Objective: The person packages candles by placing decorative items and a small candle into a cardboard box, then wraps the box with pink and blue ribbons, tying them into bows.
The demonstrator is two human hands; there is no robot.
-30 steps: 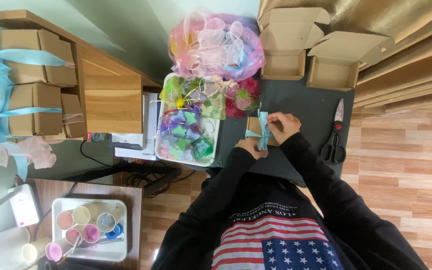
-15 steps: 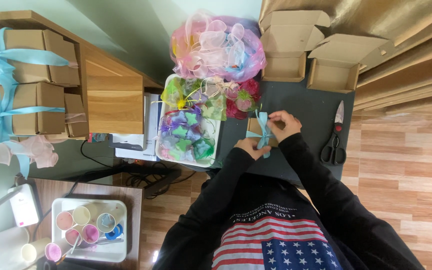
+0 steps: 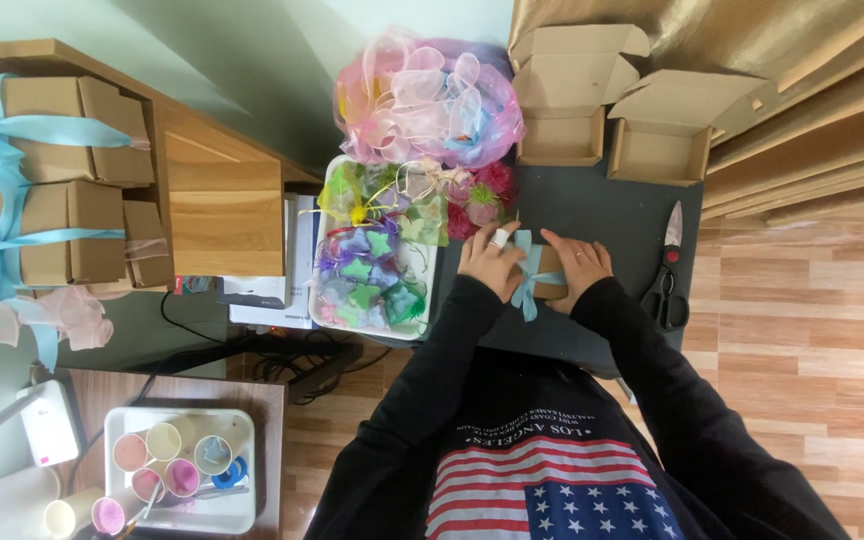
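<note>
Brown cardboard is showing between the two hands: a small box (image 3: 549, 275) wrapped in a light blue ribbon (image 3: 527, 283) is sitting near the middle of the dark table (image 3: 592, 215), close to its near edge. Black sleeves are reaching forward from the body and angling inward to it. The left hand (image 3: 490, 262) is pressing against the box's left side with fingers curled and one fingertip taped white; it is probably pinching the ribbon at the knot, though the view is too small to be sure. The right hand (image 3: 577, 265) is lying over the box's right side, fingers spread across the top and clasping it. Ribbon tails are trailing toward the table's near edge. Black-handled scissors (image 3: 667, 280) are lying at the right edge. Two open cardboard boxes (image 3: 602, 110) are standing at the far edge, with a pile of pink organza bags (image 3: 427, 100) beside them at the far left corner. A white tray (image 3: 324, 300) of coloured pouches is resting along the left edge. Wooden shelving (image 3: 222, 200) with ribbon-tied boxes (image 3: 42, 180) is standing further left, above a second tray of paint cups (image 3: 177, 470). Wood-plank flooring (image 3: 812, 330) is stretching to the right.
</note>
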